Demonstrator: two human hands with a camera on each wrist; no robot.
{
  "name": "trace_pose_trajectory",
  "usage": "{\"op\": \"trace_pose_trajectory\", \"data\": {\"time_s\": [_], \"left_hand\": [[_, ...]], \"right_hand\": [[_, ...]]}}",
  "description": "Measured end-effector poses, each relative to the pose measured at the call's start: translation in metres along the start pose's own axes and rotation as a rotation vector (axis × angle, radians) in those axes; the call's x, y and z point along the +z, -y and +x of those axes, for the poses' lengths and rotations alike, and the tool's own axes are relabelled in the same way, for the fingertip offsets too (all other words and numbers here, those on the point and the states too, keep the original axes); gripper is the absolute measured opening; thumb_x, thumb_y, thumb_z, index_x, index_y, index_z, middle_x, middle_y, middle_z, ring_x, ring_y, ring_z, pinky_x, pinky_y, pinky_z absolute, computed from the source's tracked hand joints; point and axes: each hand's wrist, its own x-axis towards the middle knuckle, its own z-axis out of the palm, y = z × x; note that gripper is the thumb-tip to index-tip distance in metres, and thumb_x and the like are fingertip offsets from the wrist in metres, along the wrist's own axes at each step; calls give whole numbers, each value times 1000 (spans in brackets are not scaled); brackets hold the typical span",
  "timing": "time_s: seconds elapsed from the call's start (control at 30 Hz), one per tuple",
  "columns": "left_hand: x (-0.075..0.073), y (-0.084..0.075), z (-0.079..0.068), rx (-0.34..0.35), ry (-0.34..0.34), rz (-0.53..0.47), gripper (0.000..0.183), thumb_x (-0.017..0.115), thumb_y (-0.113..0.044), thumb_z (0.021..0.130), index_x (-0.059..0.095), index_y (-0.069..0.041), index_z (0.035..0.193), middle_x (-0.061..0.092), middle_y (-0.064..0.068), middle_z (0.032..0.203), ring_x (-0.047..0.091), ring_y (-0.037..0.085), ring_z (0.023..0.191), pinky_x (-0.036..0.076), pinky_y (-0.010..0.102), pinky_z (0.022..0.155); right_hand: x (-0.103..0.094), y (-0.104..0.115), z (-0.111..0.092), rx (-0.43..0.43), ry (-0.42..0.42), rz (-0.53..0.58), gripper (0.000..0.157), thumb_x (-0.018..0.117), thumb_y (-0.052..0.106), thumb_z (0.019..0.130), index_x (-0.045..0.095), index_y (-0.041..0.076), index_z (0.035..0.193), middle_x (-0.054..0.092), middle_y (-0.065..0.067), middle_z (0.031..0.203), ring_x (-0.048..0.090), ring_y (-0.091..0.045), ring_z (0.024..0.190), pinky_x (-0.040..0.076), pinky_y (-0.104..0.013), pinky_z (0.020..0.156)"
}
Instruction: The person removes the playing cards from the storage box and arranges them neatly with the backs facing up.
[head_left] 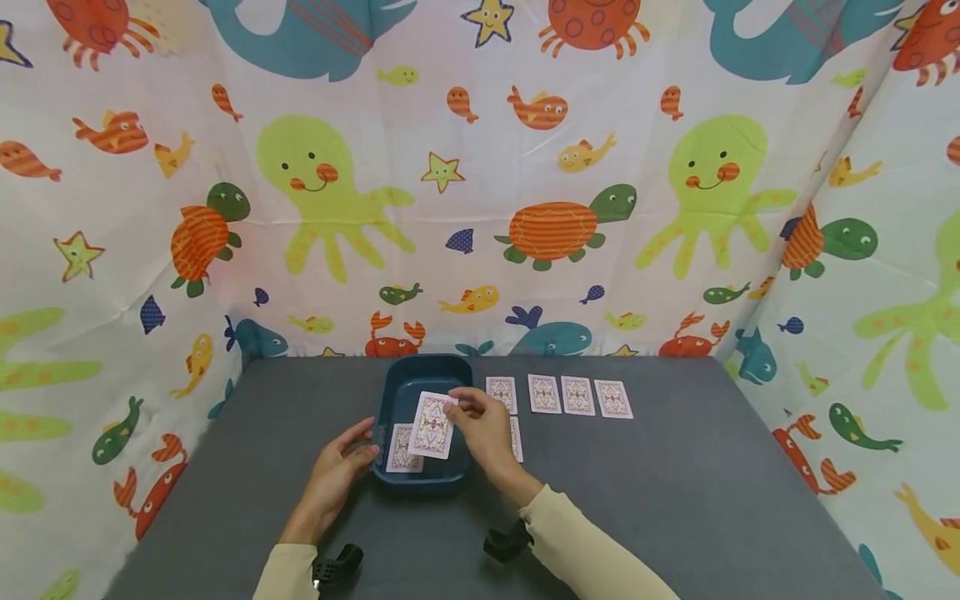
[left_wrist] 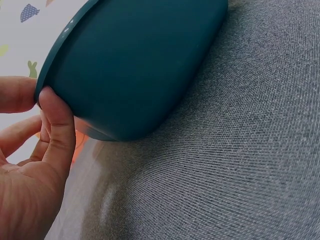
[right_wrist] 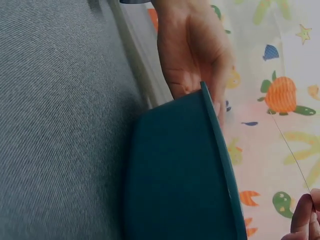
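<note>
My left hand [head_left: 330, 479] pinches the left rim of a dark teal plastic tray [head_left: 392, 385]. In the left wrist view, the thumb presses the outer wall of the tray [left_wrist: 135, 65] and a finger lies over its rim. My right hand [head_left: 483, 429] pinches a playing card [head_left: 432, 425] by its upper right corner, above the tray, patterned back up. The right wrist view shows this card [right_wrist: 290, 147] edge-on as a thin line, clear above the rim. Another playing card [head_left: 400, 457] lies back up inside the tray, partly covered by the held one.
Right of the tray, three cards [head_left: 578, 396] lie back up in a row on the grey tabletop [head_left: 637, 500]. Nearer the tray are a card [head_left: 501, 390] and a partly hidden card [head_left: 516, 439] by my right hand. A sea-animal printed curtain [head_left: 480, 217] surrounds the table.
</note>
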Motion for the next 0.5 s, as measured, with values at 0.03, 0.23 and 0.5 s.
{"op": "trace_pose_trajectory", "data": {"time_s": [0.03,0.23,0.5], "left_hand": [[-1,0,0,2,1,-4,54,59,-8,95,45,-15,146,41,13,139,56,13,101,47,27,88],[-2,-1,-1,-2,0,1,54,59,-8,95,45,-14,146,42,13,139,56,12,102,47,26,88],[-1,-1,-1,-2,-1,18,54,59,-10,95,45,-16,147,42,12,140,55,17,108,45,29,92]], "right_hand": [[-2,0,0,1,-9,6,23,76,15,85,73,8,107,67,-10,89,59,-10,76,50,-19,67],[-18,0,1,16,-54,33,22,75,8,84,73,3,105,68,-14,85,57,-7,69,47,-17,62],[-35,10,-6,17,-64,32,19,73,5,86,72,0,104,65,-13,84,57,-8,69,47,-18,63]]}}
